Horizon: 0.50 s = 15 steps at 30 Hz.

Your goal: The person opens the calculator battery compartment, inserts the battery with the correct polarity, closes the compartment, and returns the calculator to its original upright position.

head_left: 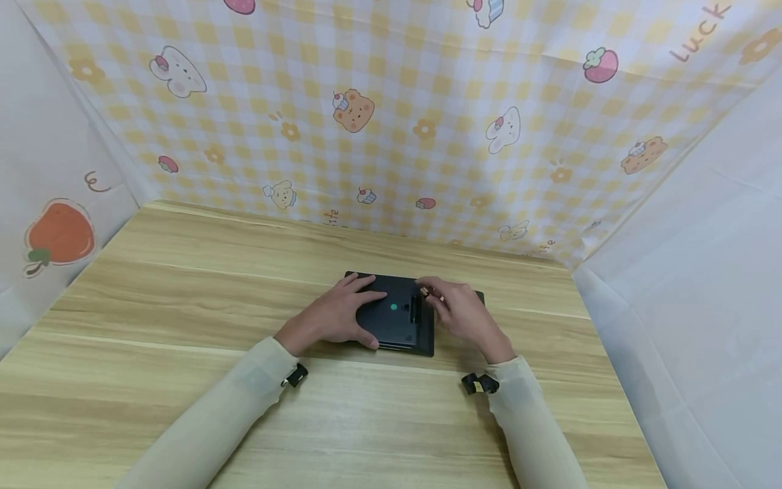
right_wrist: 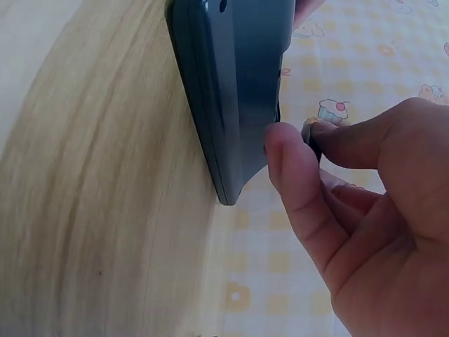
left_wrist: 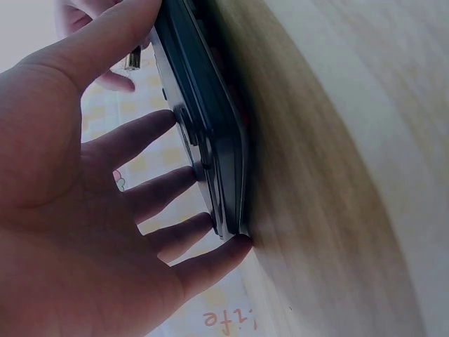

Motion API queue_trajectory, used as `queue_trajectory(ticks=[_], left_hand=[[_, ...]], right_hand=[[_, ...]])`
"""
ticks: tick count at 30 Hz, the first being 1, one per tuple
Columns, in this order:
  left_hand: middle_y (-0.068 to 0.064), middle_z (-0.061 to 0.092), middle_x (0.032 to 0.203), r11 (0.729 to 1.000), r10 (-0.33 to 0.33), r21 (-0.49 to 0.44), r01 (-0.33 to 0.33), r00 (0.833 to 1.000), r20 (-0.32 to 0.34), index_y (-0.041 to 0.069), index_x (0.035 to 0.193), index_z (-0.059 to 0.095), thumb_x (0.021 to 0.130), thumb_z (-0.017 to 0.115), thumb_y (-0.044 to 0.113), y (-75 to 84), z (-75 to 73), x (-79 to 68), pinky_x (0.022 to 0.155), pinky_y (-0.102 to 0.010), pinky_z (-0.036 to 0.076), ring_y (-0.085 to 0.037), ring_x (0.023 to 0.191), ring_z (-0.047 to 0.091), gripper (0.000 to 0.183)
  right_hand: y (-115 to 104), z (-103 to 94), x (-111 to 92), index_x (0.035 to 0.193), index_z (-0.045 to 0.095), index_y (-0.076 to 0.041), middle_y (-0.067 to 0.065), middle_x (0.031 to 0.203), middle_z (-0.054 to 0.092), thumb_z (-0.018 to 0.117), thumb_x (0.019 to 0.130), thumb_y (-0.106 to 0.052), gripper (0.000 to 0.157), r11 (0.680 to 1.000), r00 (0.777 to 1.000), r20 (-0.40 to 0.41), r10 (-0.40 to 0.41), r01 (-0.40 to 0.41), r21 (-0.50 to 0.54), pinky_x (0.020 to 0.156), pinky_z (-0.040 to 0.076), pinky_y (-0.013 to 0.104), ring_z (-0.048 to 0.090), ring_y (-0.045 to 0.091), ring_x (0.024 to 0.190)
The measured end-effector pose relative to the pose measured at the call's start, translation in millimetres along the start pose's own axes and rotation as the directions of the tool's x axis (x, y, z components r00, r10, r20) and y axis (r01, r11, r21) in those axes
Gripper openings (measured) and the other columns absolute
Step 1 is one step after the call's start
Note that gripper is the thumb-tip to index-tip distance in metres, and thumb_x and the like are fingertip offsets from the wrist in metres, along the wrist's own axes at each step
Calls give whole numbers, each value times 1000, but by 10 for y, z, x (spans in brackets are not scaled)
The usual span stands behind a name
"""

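A black calculator (head_left: 391, 319) lies face down on the table, its back up, with a dark battery slot (head_left: 416, 310) near the right end. My left hand (head_left: 339, 312) rests spread over its left part, fingers extended on the back and the thumb at the near edge. In the left wrist view the fingertips (left_wrist: 193, 174) touch the casing. Above the slot's right side, my right hand (head_left: 461, 309) pinches a small battery (head_left: 424, 292) between thumb and fingers. Its metal end (left_wrist: 133, 60) shows in the left wrist view; the fingers hide most of the rest.
A dark corner of something black (head_left: 480, 296) shows behind the right hand. The wooden table (head_left: 183, 305) ends at a yellow checked cloth (head_left: 421, 163) at the back, with white cloth sides left and right. Each wrist wears a small black camera.
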<state>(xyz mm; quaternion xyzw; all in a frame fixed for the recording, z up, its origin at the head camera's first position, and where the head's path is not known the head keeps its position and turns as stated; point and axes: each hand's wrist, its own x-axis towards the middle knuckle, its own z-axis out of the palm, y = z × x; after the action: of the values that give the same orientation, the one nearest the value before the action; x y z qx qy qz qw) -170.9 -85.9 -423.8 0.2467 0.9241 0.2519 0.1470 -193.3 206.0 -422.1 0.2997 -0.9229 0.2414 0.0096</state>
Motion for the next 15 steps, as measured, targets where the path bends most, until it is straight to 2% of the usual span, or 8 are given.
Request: queue_trajectory(ticks=[5, 11, 15], left_hand=[[-12, 25, 181, 1000, -1, 0, 1, 1000, 3, 19, 167, 52, 86, 95, 49, 7, -8, -1, 128, -66, 28, -44, 167, 14, 97], [-12, 25, 181, 1000, -4, 1, 4, 1000, 9, 20, 167, 51, 87, 94, 50, 4, -6, 0, 128, -66, 28, -43, 167, 14, 96], [-12, 25, 181, 1000, -2, 0, 2, 1000, 8, 19, 167, 51, 86, 94, 50, 2, -1, 2, 128, -66, 28, -43, 167, 14, 97]], right_hand=[[-15, 1, -2, 138, 74, -8, 5, 102, 79, 62, 112, -3, 29, 1000, 1000, -12, -9, 9, 18, 62, 53, 32, 65, 11, 73], [-10, 12, -15, 137, 74, -8, 1, 89, 75, 64, 113, -10, 26, 999, 999, -31, 41, -41, 8, 61, 50, 32, 60, 8, 69], [-6, 22, -12, 137, 74, -8, 1, 83, 72, 65, 113, -12, 26, 999, 998, -35, 47, -47, 6, 60, 48, 32, 56, 8, 65]])
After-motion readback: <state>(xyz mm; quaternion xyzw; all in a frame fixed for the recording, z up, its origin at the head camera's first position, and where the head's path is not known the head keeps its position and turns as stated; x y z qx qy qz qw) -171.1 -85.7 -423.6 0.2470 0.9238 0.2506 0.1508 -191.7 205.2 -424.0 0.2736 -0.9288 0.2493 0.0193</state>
